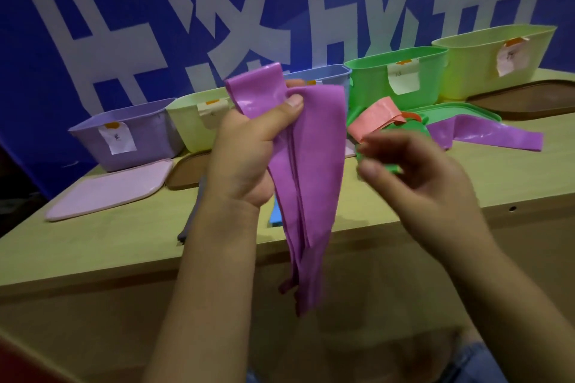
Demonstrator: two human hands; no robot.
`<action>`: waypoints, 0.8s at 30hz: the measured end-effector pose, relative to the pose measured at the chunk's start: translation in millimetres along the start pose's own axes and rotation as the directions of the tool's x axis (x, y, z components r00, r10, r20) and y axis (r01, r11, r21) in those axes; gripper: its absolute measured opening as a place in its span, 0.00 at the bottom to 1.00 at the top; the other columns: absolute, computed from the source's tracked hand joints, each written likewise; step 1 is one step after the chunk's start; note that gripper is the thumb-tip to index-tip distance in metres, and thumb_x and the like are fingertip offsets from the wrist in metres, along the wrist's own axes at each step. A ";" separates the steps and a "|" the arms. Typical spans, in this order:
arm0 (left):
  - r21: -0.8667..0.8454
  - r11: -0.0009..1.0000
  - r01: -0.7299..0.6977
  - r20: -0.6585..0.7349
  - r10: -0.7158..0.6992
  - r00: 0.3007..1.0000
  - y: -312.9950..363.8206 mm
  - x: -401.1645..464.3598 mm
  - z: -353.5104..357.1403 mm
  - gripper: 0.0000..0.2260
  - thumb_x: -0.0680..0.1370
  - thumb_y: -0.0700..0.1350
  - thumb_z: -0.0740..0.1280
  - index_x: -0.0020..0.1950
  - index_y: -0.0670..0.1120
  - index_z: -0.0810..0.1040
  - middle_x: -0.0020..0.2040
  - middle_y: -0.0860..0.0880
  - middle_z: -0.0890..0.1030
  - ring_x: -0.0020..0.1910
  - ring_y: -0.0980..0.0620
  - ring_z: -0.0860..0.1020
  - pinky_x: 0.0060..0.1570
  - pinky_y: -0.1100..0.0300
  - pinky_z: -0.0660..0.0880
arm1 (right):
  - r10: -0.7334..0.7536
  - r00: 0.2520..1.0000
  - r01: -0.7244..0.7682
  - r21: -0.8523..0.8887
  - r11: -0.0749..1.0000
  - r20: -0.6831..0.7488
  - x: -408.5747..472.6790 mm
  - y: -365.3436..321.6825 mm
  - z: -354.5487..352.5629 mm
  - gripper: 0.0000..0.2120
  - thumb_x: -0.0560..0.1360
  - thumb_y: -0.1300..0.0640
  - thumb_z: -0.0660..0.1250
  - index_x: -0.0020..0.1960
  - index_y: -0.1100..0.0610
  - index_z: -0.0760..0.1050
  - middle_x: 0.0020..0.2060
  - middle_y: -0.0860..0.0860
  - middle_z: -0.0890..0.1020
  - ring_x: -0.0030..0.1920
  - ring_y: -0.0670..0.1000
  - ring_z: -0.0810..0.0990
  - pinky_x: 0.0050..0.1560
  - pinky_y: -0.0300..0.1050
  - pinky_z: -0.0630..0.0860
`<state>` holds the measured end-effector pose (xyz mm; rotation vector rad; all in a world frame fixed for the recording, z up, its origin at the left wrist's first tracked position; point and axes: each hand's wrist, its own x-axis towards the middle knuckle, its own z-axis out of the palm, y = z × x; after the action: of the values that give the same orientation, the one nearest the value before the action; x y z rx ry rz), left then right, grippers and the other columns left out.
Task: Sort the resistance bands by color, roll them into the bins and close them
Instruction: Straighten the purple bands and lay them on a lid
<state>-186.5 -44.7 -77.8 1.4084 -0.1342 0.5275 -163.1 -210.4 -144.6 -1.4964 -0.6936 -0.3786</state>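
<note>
A folded purple band point(306, 183) is pinched near its top between the thumb and curled fingers of the left hand point(249, 152), held up over the front edge of the table point(529, 183); its layers hang down loose below the fist, and a short glossy end stands up above the thumb. The right hand point(417, 177) is seen just beside it, blurred, fingers loosely curled; whether anything is held in it cannot be told, though a scrap of green shows behind the fingertips. The step in hand is judged to be the gathering of this band before rolling, with nothing yet rolled.

Behind the hands, a heap of bands is left on the table: an orange band point(376, 120), a second purple band point(485, 134) stretched out to the right, and blue point(275, 214) and grey point(191, 214) ends showing by the left wrist. Five open bins are lined along the blue wall, each labelled: purple bin point(130, 140), pale bin point(199, 121), blue bin point(323, 76), green bin point(395, 78), yellow bin point(497, 62). Their lids are laid flat in front, a pink lid point(109, 190) before the purple bin.

For the next move, the hanging tail would need to be taken by the right hand and wound up toward the pinch, and the roll then carried to the purple bin at far left.
</note>
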 end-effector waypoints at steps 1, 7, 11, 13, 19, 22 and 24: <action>0.001 1.000 0.011 0.026 -0.011 1.000 -2.0 -2.2 3.2 0.05 0.76 0.37 0.66 0.47 0.45 0.79 0.39 0.51 0.83 0.41 0.53 0.82 0.44 0.56 0.81 | -0.044 0.999 0.044 0.002 0.999 -0.024 12.4 -9.2 2.1 0.12 0.70 0.46 0.71 0.51 0.48 0.76 0.46 0.45 0.82 0.49 0.42 0.81 0.48 0.36 0.78; -0.022 0.999 0.028 0.078 -0.027 0.997 -8.5 -7.5 6.1 0.07 0.76 0.37 0.65 0.53 0.40 0.79 0.41 0.46 0.83 0.41 0.51 0.82 0.42 0.59 0.80 | 0.003 0.997 0.013 0.208 0.978 -0.076 48.0 -30.8 10.8 0.06 0.71 0.58 0.72 0.45 0.54 0.75 0.35 0.45 0.79 0.37 0.42 0.79 0.37 0.34 0.75; -0.020 1.000 0.021 0.110 -0.018 0.994 -8.6 -8.8 5.4 0.11 0.73 0.39 0.66 0.54 0.39 0.78 0.46 0.42 0.82 0.46 0.46 0.82 0.48 0.52 0.80 | 0.079 0.989 -0.099 0.163 0.982 0.127 49.9 -29.3 10.2 0.02 0.71 0.56 0.69 0.44 0.52 0.80 0.38 0.48 0.83 0.41 0.44 0.81 0.41 0.36 0.76; -0.006 1.000 0.019 0.129 -0.018 0.991 -9.3 -8.8 5.3 0.11 0.75 0.40 0.65 0.56 0.38 0.78 0.48 0.41 0.81 0.49 0.43 0.81 0.51 0.49 0.80 | 0.082 0.990 -0.100 0.162 0.982 0.118 51.3 -28.2 8.7 0.02 0.71 0.58 0.70 0.42 0.53 0.81 0.37 0.49 0.84 0.40 0.45 0.82 0.41 0.37 0.77; -0.061 0.997 0.040 0.128 -0.032 0.991 -14.5 -8.9 4.9 0.10 0.75 0.46 0.63 0.51 0.43 0.79 0.50 0.42 0.81 0.52 0.43 0.80 0.54 0.48 0.78 | 0.047 0.992 -0.067 0.170 0.983 0.114 53.4 -33.0 5.8 0.03 0.65 0.58 0.73 0.39 0.54 0.80 0.31 0.45 0.83 0.37 0.41 0.81 0.37 0.32 0.75; -0.152 0.987 0.060 0.081 -0.048 0.996 -16.4 -6.0 0.8 0.08 0.79 0.44 0.60 0.49 0.43 0.79 0.43 0.45 0.83 0.44 0.49 0.82 0.46 0.55 0.80 | -0.001 0.995 -0.022 0.231 0.973 0.096 50.4 -40.8 4.2 0.07 0.62 0.54 0.70 0.40 0.54 0.80 0.32 0.44 0.83 0.38 0.41 0.81 0.40 0.33 0.76; -0.175 0.983 0.053 0.035 -0.048 0.998 -17.6 -3.9 -2.2 0.09 0.79 0.44 0.60 0.48 0.43 0.79 0.39 0.46 0.82 0.40 0.49 0.80 0.44 0.55 0.80 | -0.040 0.998 0.026 0.235 0.972 0.057 50.5 -46.3 3.2 0.07 0.63 0.53 0.69 0.40 0.53 0.79 0.31 0.43 0.82 0.37 0.40 0.80 0.39 0.33 0.76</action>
<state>-182.9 -44.9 -95.6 1.2447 -0.1654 0.4415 -154.7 -201.1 -77.2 -1.2784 -0.7849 -0.2664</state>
